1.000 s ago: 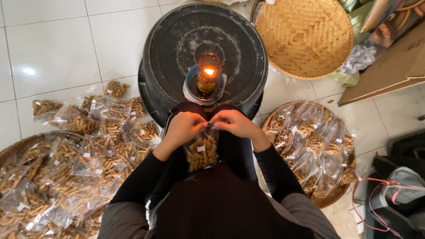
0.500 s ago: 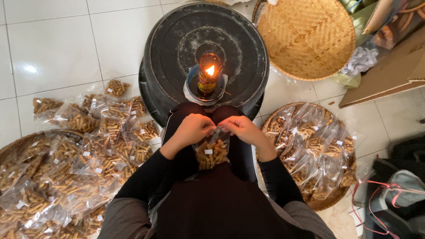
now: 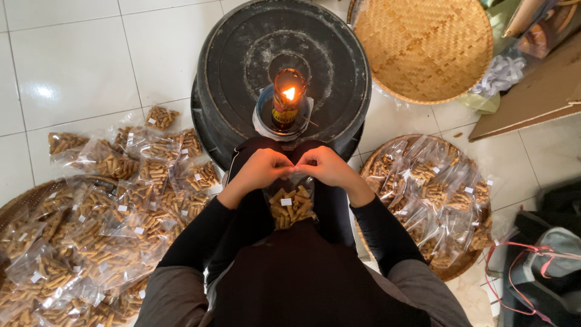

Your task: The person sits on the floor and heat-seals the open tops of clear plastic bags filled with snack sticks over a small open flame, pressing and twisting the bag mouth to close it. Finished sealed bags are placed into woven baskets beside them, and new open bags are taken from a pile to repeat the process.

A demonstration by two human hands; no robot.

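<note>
My left hand (image 3: 261, 171) and my right hand (image 3: 325, 165) pinch the top edge of a small clear plastic bag of brown snack sticks (image 3: 291, 205), held upright over my lap. The fingertips of both hands meet at the bag's mouth. Just beyond the hands burns a small oil lamp (image 3: 287, 103) with a lit flame, standing in a shallow dish on a round black drum lid (image 3: 242, 54).
Many filled snack bags lie heaped on the floor at my left (image 3: 115, 206), partly on a woven tray. More bags fill a round woven tray at my right (image 3: 433, 194). An empty woven tray (image 3: 423, 45) leans at top right. A dark bag with red cord (image 3: 538, 260) sits at lower right.
Both hands have drawn together again at the top of the bag, after spreading slightly half a second ago. The bag stays over my lap below the lamp.
</note>
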